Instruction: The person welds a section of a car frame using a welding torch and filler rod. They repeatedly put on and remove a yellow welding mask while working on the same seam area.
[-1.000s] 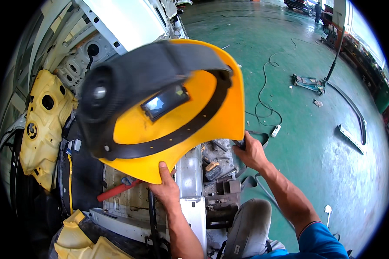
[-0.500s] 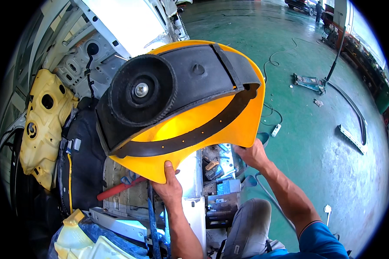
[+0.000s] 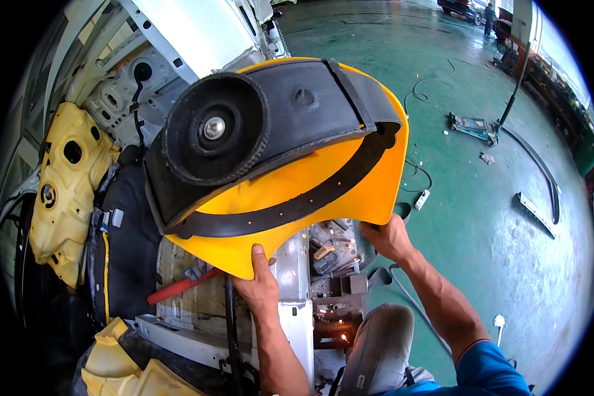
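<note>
A yellow welding mask point(image 3: 366, 178) with a black headband and a round black adjusting knob point(image 3: 214, 129) fills the middle of the view. My left hand point(image 3: 257, 289) grips its lower edge, thumb pressed on the yellow shell. Just past the mask's lower right corner is my right hand point(image 3: 386, 237), fingers closed around something dark that I cannot make out. The mask covers what lies directly in front of both hands. Small orange sparks point(image 3: 343, 335) glow on the metal parts below, beside my knee.
An opened white vehicle body point(image 3: 297, 320) surrounds the work, with a red tube point(image 3: 181, 289) inside. Yellow moulded foam point(image 3: 69, 191) stands at the left. On the green floor point(image 3: 455, 251) at right lie cables, a floor jack point(image 3: 474, 127) and a metal strip point(image 3: 538, 214).
The bright blue-white glare beneath the mask has gone out, and orange sparks now show below. The mask has tilted and shifted very slightly; both hands stay nearly in place.
</note>
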### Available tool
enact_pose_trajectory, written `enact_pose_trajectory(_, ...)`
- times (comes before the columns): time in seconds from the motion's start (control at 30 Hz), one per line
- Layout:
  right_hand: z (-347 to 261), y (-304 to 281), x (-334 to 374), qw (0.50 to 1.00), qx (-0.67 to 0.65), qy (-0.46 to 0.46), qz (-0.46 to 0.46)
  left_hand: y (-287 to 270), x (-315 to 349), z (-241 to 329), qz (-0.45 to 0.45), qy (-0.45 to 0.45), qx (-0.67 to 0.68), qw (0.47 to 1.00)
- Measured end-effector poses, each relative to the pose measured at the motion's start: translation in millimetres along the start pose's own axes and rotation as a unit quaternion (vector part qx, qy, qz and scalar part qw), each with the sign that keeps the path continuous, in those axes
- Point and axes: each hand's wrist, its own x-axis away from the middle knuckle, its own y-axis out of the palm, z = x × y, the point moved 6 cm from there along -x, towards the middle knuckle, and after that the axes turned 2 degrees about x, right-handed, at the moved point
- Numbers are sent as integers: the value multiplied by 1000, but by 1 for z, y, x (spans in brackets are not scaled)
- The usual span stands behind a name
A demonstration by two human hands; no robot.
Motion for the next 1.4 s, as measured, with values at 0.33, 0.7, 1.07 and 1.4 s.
enact_pose_trajectory(0.33,-7,2,-2,1000,0,-11,-9,1,-1,-2,-13,21,10,1000)
enact_pose_trajectory(0.7,-6,2,-4,1000,6,-8,-11,2,3,2,-11,-16,-17,1000)
enact_pose_trajectory(1.07,-2,6,-5,1000,-11,-16,-9,3,1,-1,-18,-5,1,1000)
enact_pose_trajectory(1.4,5,1,6,1000,11,22,-18,3,0,-7,6,6,33,999)
